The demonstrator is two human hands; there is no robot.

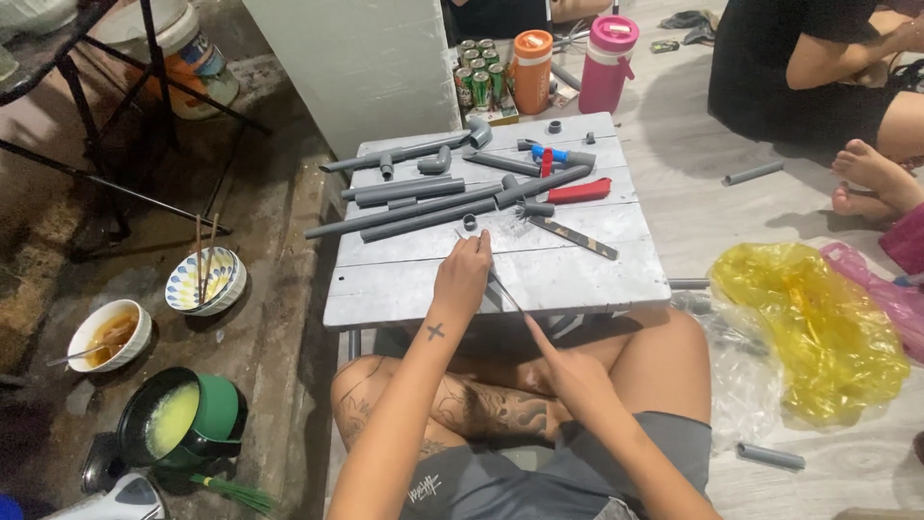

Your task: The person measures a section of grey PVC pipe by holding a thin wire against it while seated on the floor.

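While the left hand (pixel 462 274) is pressing down on the near part of the low grey table (pixel 577 279), its fingers are curled closed around the upper end of a thin metal rod (pixel 507 297), which is slanting from that grip down toward the person's lap. The right hand (pixel 568 371) is closing around the rod's lower end, just off the table's front edge and above the crossed legs, so the rod is spanning the gap between the two grips. Just beyond the left knuckles, a small grey pipe ring (pixel 470 222) is lying on the boards, and to its right a flat metal file (pixel 572 238) is resting at an angle. Farther back, several long grey pipes (pixel 423 214) are lying side by side, with a red-handled tool (pixel 579 191) and a blue-handled tool (pixel 551 154) beside them. Past the table's far edge, an orange bottle (pixel 531 69) and a pink bottle (pixel 606 63) are standing next to a cluster of green cans (pixel 478 72). On the floor to the right, a yellow plastic bag (pixel 804 327) is lying crumpled; to the left, bowls (pixel 204 281) are sitting on the concrete.
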